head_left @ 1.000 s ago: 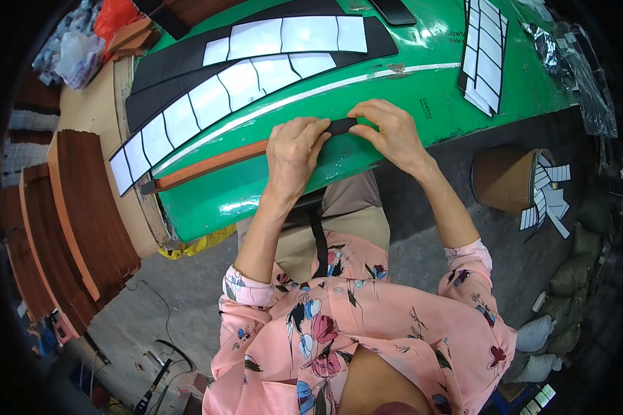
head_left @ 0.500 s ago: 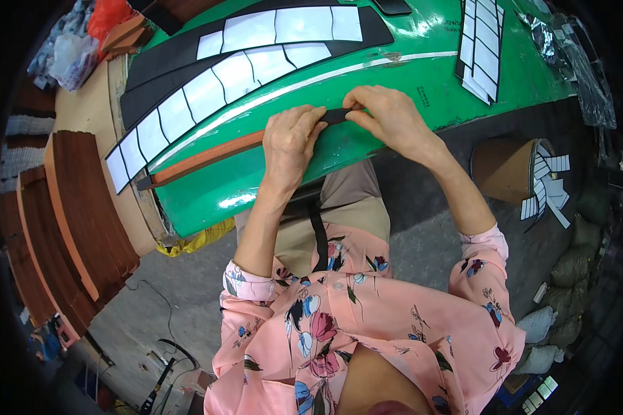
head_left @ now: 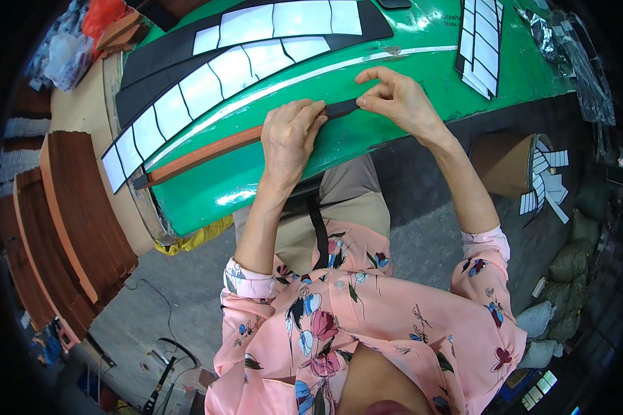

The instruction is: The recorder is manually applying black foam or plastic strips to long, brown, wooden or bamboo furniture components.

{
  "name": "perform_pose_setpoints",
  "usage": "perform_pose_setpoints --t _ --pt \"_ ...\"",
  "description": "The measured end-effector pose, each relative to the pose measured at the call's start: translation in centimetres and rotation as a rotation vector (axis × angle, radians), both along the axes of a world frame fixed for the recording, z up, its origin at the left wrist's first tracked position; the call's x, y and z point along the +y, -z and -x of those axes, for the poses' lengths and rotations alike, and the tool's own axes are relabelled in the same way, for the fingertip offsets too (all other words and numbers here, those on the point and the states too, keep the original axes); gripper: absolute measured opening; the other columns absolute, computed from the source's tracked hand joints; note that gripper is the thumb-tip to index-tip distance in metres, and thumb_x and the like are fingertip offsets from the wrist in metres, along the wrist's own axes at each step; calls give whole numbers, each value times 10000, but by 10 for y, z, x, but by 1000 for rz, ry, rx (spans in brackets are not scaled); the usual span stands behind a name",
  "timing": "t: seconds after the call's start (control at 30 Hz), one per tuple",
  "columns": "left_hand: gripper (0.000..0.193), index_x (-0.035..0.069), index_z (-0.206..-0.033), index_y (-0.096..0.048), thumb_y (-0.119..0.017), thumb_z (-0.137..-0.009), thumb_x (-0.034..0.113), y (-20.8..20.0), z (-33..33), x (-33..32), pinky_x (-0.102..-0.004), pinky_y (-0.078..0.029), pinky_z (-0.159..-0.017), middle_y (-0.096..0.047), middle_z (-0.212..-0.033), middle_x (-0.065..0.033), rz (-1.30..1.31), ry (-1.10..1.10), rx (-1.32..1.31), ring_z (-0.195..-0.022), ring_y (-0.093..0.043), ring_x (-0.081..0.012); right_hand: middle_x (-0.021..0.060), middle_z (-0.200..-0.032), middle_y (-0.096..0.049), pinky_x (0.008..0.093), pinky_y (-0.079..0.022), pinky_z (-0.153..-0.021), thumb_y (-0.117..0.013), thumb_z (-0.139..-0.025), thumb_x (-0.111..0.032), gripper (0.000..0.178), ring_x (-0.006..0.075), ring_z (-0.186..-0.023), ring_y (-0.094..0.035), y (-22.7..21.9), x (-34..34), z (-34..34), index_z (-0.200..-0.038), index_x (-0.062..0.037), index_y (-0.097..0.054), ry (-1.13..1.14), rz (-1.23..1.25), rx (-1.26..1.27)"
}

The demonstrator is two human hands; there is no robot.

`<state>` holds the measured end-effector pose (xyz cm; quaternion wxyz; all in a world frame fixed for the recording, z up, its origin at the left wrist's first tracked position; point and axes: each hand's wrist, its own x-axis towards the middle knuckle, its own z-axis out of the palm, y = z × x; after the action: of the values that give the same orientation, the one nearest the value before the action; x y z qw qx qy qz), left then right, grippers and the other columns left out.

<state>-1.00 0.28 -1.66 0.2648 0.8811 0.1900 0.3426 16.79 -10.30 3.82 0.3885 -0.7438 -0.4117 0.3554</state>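
Across green tabletop (head_left: 211, 197), left hand (head_left: 287, 135) grips strip (head_left: 208, 153); right hand (head_left: 400, 104), pinching its tip, has slid outward.

A: What've we got, count-wise?
B: We see two hands (head_left: 284, 135), one brown strip (head_left: 208, 153), one green tabletop (head_left: 367, 135), two long white-panelled rows (head_left: 230, 72) and one bucket (head_left: 500, 162).
A: We make it one red bag (head_left: 104, 19) too. Brown board stacks (head_left: 88, 218)?
B: Maybe three, that side's murky tbh.

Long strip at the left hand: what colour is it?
The strip is reddish-brown, black at both ends; the head view shows it best.
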Motion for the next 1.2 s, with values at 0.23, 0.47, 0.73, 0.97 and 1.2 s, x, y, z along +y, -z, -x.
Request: perform_pose_setpoints --t 0.23,0.47,0.73,0.97,1.2 --pt "295 33 -996 -653 -737 -717 81 -13 4 -1 -315 -490 -754 -629 -1005 -107 173 47 -78 -847 -622 -233 49 -847 -654 210 -453 -684 -636 -855 -134 219 62 -778 -579 7 -6 6 -1013 14 -603 22 -82 301" --pt "295 36 -976 -656 -745 -695 42 -11 14 -1 -307 -485 -720 -624 -944 -90 197 102 -118 -843 -597 -213 56 -905 -659 220 -484 -649 -636 -873 -183 359 96 -766 -610 6 -10 13 -1167 14 -576 -8 -39 325" --pt "318 61 -957 -650 -754 -658 36 -14 15 -8 -335 -426 -759 -628 -923 -71 -19 63 -171 -846 -575 -224 91 -1045 -645 259 -519 -636 -687 -806 -184 400 138 -733 -632 -10 -22 33 -1190 -112 -602 24 -163 -205" --pt "292 81 -941 -650 -759 -678 144 -17 25 -14 -351 -343 -776 -636 -928 -35 -15 120 -85 -855 -573 -200 29 -947 -627 312 -518 -660 -739 -667 -118 300 200 -828 -586 4 -29 43 -957 -95 -665 -242 -478 -768" --pt "372 88 -966 -652 -777 -632 194 -21 29 -14 -355 -326 -785 -636 -953 -26 11 121 -76 -870 -579 -183 42 -891 -631 313 -515 -661 -738 -656 -80 276 221 -800 -595 9 -28 41 -921 -67 -665 -277 -556 -717"
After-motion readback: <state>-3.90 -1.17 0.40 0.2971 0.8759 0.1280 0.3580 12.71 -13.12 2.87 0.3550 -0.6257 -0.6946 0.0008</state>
